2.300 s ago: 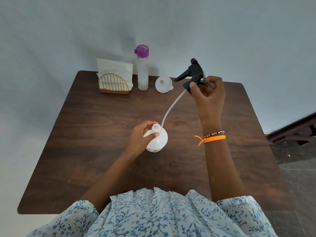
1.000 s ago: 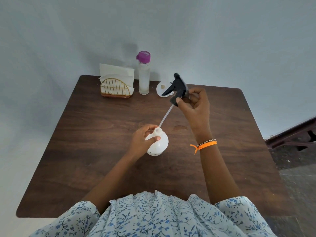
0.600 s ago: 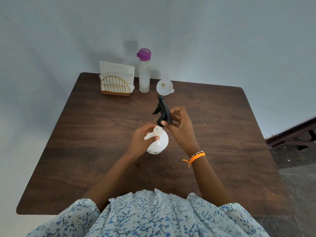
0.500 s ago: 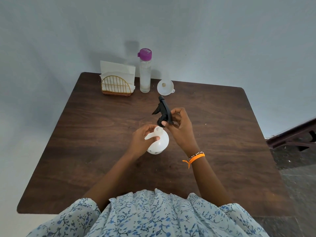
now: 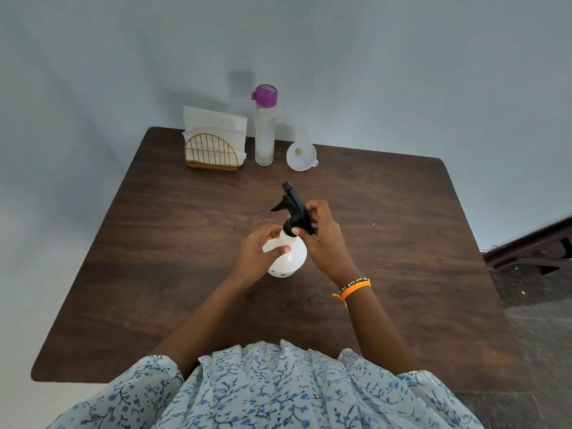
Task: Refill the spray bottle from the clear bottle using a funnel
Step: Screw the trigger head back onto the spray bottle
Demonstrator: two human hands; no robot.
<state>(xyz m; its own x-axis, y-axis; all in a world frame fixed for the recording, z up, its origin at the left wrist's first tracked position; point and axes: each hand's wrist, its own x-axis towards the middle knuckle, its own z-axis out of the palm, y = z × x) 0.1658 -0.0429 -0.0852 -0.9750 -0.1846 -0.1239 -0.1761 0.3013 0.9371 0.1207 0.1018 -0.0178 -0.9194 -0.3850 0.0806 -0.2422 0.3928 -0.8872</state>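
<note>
Hands clamped on spray bottle (funnel, clear bottle well behind).

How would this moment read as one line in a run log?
left hand steadies spray bottle | right hand seats black sprayer head on neck | funnel, clear bottle at table's far edge
</note>
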